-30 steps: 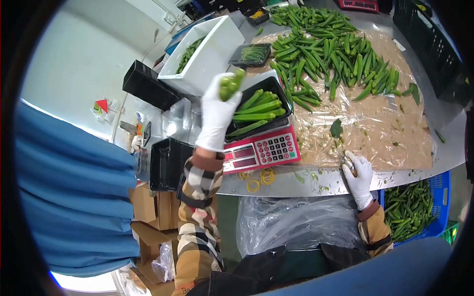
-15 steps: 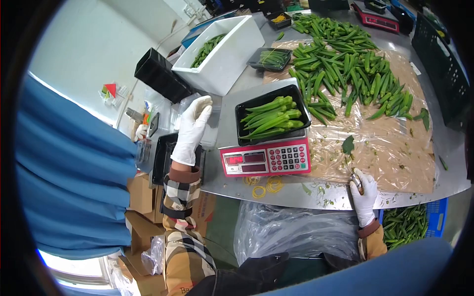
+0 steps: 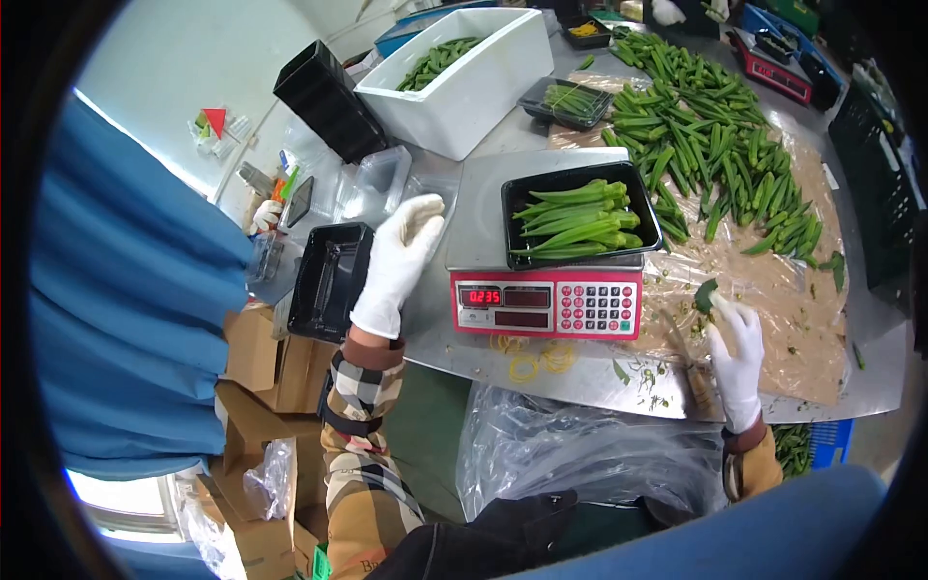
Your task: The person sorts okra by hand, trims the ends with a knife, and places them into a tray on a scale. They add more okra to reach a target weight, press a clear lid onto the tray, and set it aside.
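Note:
My left hand [image 3: 394, 266], in a white glove, hovers with nothing in it between an empty black tray [image 3: 307, 290] and the scale. Its fingers are stretched out and slightly bent. A red digital scale [image 3: 546, 304] reads 0.235. On its plate sits a black tray [image 3: 522, 253] holding a bunch of okra [image 3: 580, 220] laid side by side. My right hand [image 3: 739, 367], also gloved, is open over the front edge of the table, beside what looks like a knife with a brown handle [image 3: 703, 387]. Its fingertips are near a green leaf [image 3: 707, 295].
A large okra pile [image 3: 715, 126] covers the plastic-wrapped cardboard [image 3: 793, 338]. A white foam box [image 3: 464, 106] with okra, a packed tray [image 3: 570, 101] and stacked black trays [image 3: 329, 101] stand behind. Yellow rubber bands [image 3: 556, 356] lie before the scale. Gloved hands of another person show far back.
My right hand has let go of the knife, which now lies at the table edge, and its fingers have stretched out. The scale reading has changed to 0.235. The whole view has shifted slightly.

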A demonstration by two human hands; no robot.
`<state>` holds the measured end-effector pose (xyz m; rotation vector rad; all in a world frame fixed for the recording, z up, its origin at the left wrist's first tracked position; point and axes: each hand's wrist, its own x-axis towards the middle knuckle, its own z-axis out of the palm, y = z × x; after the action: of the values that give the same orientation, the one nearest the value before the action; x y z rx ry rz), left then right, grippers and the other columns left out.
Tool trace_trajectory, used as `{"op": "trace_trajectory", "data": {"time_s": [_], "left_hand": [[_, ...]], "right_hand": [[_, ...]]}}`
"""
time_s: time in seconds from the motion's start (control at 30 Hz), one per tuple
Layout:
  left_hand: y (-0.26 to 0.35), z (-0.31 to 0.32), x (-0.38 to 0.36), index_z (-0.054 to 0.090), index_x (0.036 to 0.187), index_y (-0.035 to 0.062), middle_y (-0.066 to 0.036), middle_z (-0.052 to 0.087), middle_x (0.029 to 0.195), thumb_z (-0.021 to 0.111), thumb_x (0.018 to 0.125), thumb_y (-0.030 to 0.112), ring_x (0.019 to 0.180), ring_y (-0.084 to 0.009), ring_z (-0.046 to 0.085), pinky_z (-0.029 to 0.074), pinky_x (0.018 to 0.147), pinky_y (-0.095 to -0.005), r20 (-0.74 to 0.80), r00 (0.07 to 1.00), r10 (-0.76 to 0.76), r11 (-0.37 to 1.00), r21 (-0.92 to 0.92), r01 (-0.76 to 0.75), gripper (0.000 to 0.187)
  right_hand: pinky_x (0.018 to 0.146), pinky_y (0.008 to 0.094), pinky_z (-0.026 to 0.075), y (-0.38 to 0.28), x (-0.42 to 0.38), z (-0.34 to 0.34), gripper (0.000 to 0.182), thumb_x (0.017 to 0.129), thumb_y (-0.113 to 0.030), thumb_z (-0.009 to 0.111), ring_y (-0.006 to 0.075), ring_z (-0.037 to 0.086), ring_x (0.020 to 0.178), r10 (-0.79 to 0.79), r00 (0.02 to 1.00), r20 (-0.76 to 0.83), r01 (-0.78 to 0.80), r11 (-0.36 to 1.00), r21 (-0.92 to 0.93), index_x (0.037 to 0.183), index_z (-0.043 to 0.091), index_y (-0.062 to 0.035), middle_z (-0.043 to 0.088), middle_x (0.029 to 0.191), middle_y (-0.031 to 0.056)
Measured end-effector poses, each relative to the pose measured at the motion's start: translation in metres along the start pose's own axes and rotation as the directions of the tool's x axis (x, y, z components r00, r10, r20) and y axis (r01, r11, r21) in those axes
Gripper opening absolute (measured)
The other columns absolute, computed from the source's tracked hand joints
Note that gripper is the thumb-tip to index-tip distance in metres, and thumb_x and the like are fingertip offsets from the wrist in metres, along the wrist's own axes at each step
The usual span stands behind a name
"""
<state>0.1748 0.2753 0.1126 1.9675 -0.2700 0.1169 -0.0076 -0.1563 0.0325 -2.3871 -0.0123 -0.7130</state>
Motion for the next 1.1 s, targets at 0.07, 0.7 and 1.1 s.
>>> {"op": "trace_trajectory", "data": {"time_s": [0.07, 0.7, 1.1], "left_hand": [[0.004, 0.01, -0.008, 0.059, 0.126, 0.0005, -0.009, 0.066, 0.119, 0.064, 0.094, 0.006, 0.111, -0.0141, 0.062, 0.047, 0.098, -0.0275, 0.045, 0.999, -0.003, 0.999, -0.054, 0.005, 0.033], [0.012, -0.067, -0.089, 0.064, 0.118, 0.0018, -0.011, 0.064, 0.116, 0.068, 0.086, 0.0, 0.108, -0.0234, 0.062, 0.047, 0.097, -0.0345, -0.391, 0.89, 0.234, 0.925, 0.372, -0.08, 0.032], [-0.062, -0.107, -0.098, 0.071, 0.104, -0.0015, -0.016, 0.071, 0.094, 0.06, 0.097, 0.019, 0.083, -0.0294, 0.069, 0.052, 0.075, -0.0333, -0.283, 0.948, 0.148, 0.762, 0.643, 0.073, 0.025]], "right_hand": [[0.091, 0.0375, 0.045, -0.024, 0.036, 0.008, 0.046, 0.078, -0.004, 0.071, 0.0283, 0.058, 0.101, -0.072, 0.997, 0.013, 0.072, 0.997, -0.011, 0.123, 0.065, -0.012, 0.062, 0.107, 0.0112], [0.08, 0.0246, 0.047, -0.049, 0.149, 0.043, 0.025, 0.094, -0.011, 0.062, 0.0116, 0.06, 0.09, 0.122, 0.969, 0.216, -0.212, 0.861, 0.463, 0.116, 0.066, 0.0012, 0.068, 0.102, 0.0033], [0.09, 0.0297, 0.049, 0.226, -0.084, -0.162, 0.051, 0.101, -0.035, 0.052, 0.0187, 0.056, 0.114, 0.818, 0.492, -0.298, -0.42, 0.523, 0.742, 0.141, 0.047, -0.0025, 0.059, 0.128, 0.0099]]}}
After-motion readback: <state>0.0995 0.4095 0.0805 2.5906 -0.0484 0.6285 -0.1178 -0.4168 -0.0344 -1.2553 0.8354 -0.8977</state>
